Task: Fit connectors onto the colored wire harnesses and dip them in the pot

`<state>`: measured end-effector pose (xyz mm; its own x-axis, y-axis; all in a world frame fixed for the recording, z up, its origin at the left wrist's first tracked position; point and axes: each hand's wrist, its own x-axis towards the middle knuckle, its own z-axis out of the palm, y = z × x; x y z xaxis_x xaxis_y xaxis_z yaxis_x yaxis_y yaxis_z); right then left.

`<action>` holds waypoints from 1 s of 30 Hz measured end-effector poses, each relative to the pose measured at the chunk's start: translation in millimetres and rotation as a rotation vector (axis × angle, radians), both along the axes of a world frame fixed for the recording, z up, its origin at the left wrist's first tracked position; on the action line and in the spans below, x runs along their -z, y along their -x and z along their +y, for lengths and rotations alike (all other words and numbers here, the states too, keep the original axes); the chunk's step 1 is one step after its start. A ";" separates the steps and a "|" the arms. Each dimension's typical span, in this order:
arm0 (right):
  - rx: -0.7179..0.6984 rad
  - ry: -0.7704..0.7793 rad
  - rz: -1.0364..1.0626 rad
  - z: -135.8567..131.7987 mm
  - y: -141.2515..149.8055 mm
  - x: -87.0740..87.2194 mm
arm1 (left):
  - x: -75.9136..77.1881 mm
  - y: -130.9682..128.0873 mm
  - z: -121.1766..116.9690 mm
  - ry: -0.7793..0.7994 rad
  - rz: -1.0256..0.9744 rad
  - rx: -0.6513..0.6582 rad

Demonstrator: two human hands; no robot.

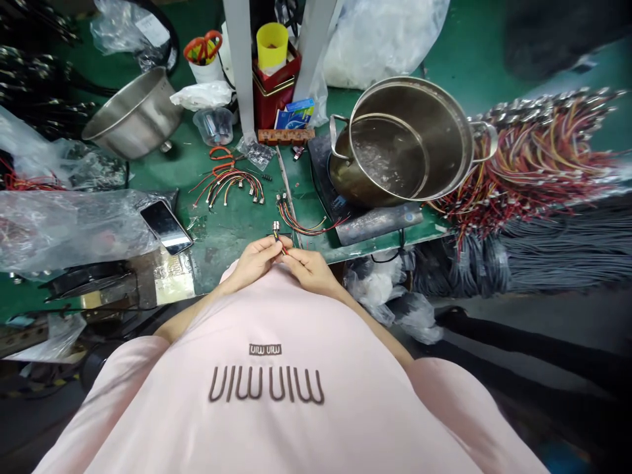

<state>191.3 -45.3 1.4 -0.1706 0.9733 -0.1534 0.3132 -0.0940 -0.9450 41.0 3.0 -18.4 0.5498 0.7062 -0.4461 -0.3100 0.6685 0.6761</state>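
Observation:
My left hand and my right hand meet close to my chest at the front edge of the green table. Both pinch one small wire harness: a metal connector at its tip sticks up between my fingers, with red and yellow leads below it. My left fingers curl round the connector end. My right fingertips grip the leads just beside it. A few more harnesses lie on the table right beyond my hands.
A large steel pot rests tilted on a dark slab, a steel bowl at back left. A phone lies left. More harnesses lie mid-table, a big bundle of wires at right. Plastic bags, a yellow cup and scissors stand behind.

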 end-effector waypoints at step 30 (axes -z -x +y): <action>0.150 0.221 0.169 -0.7 -4.1 -27.6 | -16.0 16.2 -0.8 -0.038 0.088 0.106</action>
<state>195.5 -46.0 29.0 -0.0690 0.9359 -0.3455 0.1205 -0.3360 -0.9341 24.8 2.2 -2.4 0.5823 0.6637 -0.4695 -0.1775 0.6674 0.7232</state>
